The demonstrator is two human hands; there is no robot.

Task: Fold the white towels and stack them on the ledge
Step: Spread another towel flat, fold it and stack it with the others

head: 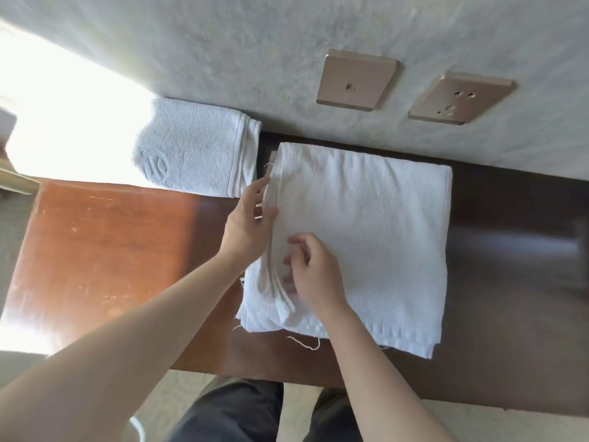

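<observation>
Folded towel (pixel 191 148) bears a round embossed mark — perhaps "10".

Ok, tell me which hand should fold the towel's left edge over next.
Probably the left hand: its fingers already lie along the towel edge. The right hand rests further in.

The bare left forearm is extended from the lower left of the view, up and to the right. The left hand (pixel 247 223) is held open with its fingers straight and close together, directed away from the body, and its thumb is laid inward toward the right. The bare right forearm is raised from the lower right, angled up and leftward. The right hand (pixel 310 271) is turned back-up, its fingers curled downward and leftward, with the fingertips blurred. The two hands are kept near each other, not touching.
</observation>
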